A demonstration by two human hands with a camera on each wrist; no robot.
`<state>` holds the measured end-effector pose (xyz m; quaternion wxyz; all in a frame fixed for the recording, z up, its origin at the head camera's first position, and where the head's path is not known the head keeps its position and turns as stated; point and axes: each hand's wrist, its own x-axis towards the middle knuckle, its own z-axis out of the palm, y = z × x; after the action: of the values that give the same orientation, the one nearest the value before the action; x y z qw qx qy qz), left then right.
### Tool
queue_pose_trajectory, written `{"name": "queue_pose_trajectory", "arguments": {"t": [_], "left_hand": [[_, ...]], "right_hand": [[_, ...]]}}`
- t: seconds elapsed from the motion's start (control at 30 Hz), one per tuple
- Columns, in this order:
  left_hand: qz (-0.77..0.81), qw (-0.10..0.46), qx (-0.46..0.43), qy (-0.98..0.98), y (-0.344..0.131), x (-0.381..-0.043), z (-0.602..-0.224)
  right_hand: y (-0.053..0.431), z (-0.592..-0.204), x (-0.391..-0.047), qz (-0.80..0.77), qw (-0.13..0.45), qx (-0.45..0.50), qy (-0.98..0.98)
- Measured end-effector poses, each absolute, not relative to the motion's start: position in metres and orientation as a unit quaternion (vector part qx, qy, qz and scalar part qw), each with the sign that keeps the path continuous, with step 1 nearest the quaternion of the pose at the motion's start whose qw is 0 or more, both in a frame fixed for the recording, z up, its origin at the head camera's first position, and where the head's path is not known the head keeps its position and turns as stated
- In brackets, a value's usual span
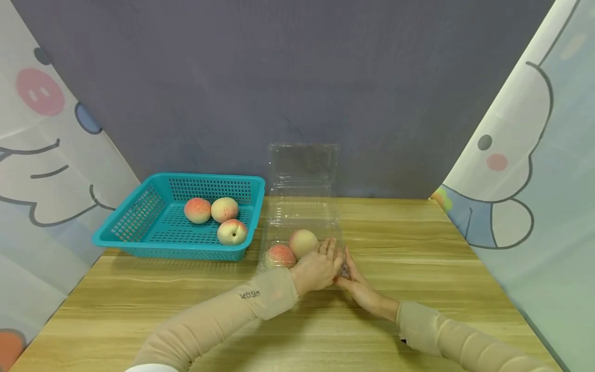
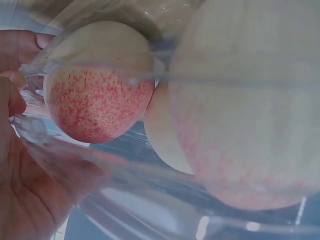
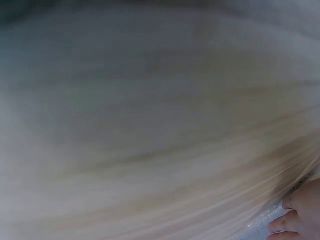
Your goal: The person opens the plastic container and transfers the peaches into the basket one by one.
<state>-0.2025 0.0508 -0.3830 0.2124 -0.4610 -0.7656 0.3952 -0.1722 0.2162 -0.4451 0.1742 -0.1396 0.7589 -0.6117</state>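
Observation:
A clear plastic clamshell box (image 1: 302,209) stands on the table with its lid raised at the back. Inside it the head view shows a red-blushed peach (image 1: 279,255) and a paler peach (image 1: 303,243). My left hand (image 1: 317,267) reaches over the front right of the box and pinches its plastic edge, covering part of the inside. From the left wrist, three peaches show through the plastic, one speckled peach (image 2: 100,82) nearest the fingers. My right hand (image 1: 364,294) grips the box's right front corner, thumb in front and fingers along the side.
To the left of the box stands a turquoise basket (image 1: 178,250) holding three more peaches, one of them a peach (image 1: 232,232) near its front right. A dark grey backdrop (image 1: 288,82) rises behind the wooden table (image 1: 418,248). Printed curtains (image 1: 516,150) flank both sides.

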Motion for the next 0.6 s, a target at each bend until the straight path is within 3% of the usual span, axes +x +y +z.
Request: {"name": "queue_pose_trajectory", "arguments": {"t": [0.3, 0.6], "left_hand": [[0.380, 0.208, -0.461, -0.774, 0.051, -0.202, -0.384], [0.331, 0.179, -0.404, -0.834, 0.062, -0.192, -0.382]], "right_hand": [[0.215, -0.443, -0.171, -0.617, 0.172, -0.130, 0.757], [0.217, -0.442, -0.172, -0.612, 0.166, -0.134, 0.761]]}}
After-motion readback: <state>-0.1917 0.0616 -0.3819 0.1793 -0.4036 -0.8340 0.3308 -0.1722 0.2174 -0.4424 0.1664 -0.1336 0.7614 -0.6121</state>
